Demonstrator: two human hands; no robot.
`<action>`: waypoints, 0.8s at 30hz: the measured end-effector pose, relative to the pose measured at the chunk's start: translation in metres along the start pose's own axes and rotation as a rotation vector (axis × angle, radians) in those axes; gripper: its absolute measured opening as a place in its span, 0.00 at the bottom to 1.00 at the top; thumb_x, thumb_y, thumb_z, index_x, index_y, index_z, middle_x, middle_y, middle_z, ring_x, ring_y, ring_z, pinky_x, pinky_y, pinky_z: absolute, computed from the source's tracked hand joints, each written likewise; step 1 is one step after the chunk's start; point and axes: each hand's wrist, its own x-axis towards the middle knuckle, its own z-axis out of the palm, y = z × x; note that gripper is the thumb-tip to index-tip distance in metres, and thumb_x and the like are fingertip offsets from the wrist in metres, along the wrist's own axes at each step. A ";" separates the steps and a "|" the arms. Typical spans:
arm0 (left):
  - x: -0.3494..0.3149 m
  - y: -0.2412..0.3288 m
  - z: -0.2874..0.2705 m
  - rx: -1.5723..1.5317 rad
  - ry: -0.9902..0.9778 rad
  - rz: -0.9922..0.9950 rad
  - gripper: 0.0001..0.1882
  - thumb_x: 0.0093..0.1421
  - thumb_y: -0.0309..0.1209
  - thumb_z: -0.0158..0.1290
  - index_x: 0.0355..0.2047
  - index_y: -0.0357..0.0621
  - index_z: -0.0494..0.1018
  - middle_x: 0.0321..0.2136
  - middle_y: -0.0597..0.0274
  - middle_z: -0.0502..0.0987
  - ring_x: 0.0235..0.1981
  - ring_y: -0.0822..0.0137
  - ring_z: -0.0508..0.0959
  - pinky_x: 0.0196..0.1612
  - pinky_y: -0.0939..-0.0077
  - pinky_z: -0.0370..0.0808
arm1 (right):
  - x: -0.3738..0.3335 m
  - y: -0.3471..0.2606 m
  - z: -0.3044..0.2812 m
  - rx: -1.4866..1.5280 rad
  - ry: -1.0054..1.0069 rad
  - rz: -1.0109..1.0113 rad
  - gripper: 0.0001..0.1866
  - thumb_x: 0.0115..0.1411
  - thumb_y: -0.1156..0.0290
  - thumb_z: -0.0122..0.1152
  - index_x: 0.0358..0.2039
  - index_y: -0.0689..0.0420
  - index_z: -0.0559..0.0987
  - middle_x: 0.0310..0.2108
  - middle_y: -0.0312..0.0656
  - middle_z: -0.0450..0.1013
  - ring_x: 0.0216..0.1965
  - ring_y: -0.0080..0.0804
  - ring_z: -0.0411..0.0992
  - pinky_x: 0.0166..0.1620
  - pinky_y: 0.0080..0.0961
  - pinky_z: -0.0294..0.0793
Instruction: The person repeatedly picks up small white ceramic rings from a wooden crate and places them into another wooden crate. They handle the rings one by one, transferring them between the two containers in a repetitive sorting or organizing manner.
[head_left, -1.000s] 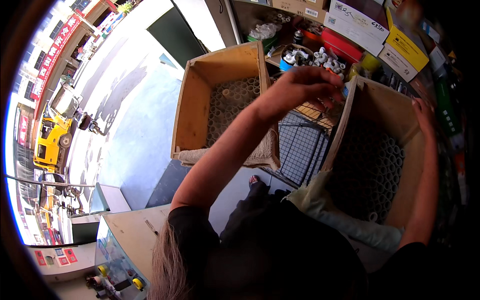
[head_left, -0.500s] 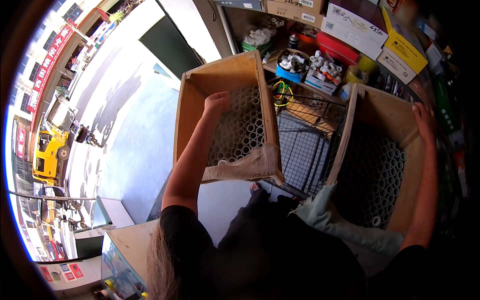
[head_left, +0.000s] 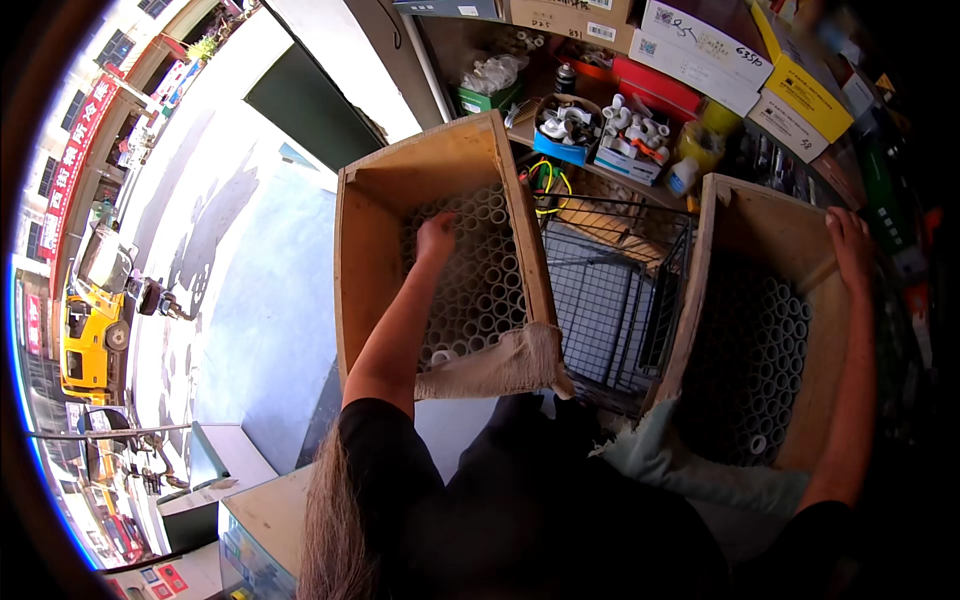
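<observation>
The person is leaning over two wooden crates standing side by side, each packed with white pipes seen end-on. The left hand [head_left: 436, 238] is reaching down into the left crate [head_left: 372, 250] and is resting on the ends of the white pipes [head_left: 487, 290] stacked inside it. Its fingers are curling downward against the pipe ends, but whether they are gripping a single pipe or only pressing on the stack cannot be told from this angle. A pale cloth [head_left: 500, 366] is hanging over the near edge of this crate, just below the forearm.

The right hand [head_left: 850, 245] is lying on the far right wall of the right crate [head_left: 715, 250], with its fingers spreading loosely over the top of the board and closing on nothing but the wood. More pipes [head_left: 755, 360] are filling this crate, their open ends showing as rows of rings in shadow. A light green cloth [head_left: 690, 470] is draping over its near corner.

Between the two crates a wire cage [head_left: 610, 290] is standing, touching or nearly touching both. Behind them a shelf [head_left: 640, 185] is carrying a blue tub of white pipe fittings [head_left: 565, 125], a flat box of more fittings [head_left: 635, 140] and cardboard boxes. To the left, a street is lying well below, with a yellow vehicle [head_left: 90, 330] on it.
</observation>
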 end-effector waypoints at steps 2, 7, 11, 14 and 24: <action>-0.008 0.012 -0.002 0.047 -0.016 0.028 0.14 0.54 0.25 0.49 0.40 0.50 0.77 0.39 0.53 0.75 0.43 0.53 0.75 0.44 0.64 0.72 | -0.001 0.005 0.004 0.011 0.012 -0.021 0.14 0.63 0.61 0.47 0.43 0.53 0.73 0.43 0.44 0.70 0.49 0.47 0.63 0.52 0.37 0.61; -0.018 0.026 -0.005 0.134 0.016 0.123 0.16 0.53 0.24 0.46 0.40 0.52 0.76 0.42 0.55 0.72 0.45 0.51 0.72 0.45 0.61 0.71 | 0.001 0.011 0.007 0.020 0.005 -0.028 0.14 0.63 0.62 0.46 0.43 0.55 0.73 0.43 0.45 0.70 0.50 0.46 0.63 0.53 0.36 0.61; -0.016 0.026 -0.005 0.195 0.014 0.166 0.15 0.53 0.25 0.45 0.39 0.53 0.76 0.41 0.56 0.72 0.44 0.51 0.72 0.43 0.60 0.71 | 0.003 0.007 0.003 0.028 -0.024 -0.012 0.14 0.63 0.61 0.46 0.44 0.55 0.73 0.44 0.44 0.70 0.50 0.45 0.63 0.53 0.35 0.60; -0.014 0.026 -0.002 0.194 0.017 0.195 0.15 0.52 0.23 0.48 0.37 0.53 0.77 0.40 0.59 0.73 0.44 0.52 0.72 0.43 0.60 0.71 | 0.002 0.003 0.001 0.041 -0.035 -0.008 0.14 0.64 0.61 0.46 0.45 0.55 0.73 0.44 0.45 0.69 0.50 0.45 0.63 0.53 0.34 0.61; -0.014 0.028 0.006 0.275 0.036 0.200 0.16 0.50 0.20 0.48 0.38 0.53 0.76 0.40 0.62 0.71 0.41 0.53 0.72 0.41 0.59 0.71 | 0.004 0.002 0.001 0.042 -0.049 -0.002 0.15 0.64 0.61 0.45 0.45 0.55 0.72 0.44 0.44 0.69 0.50 0.45 0.63 0.53 0.34 0.60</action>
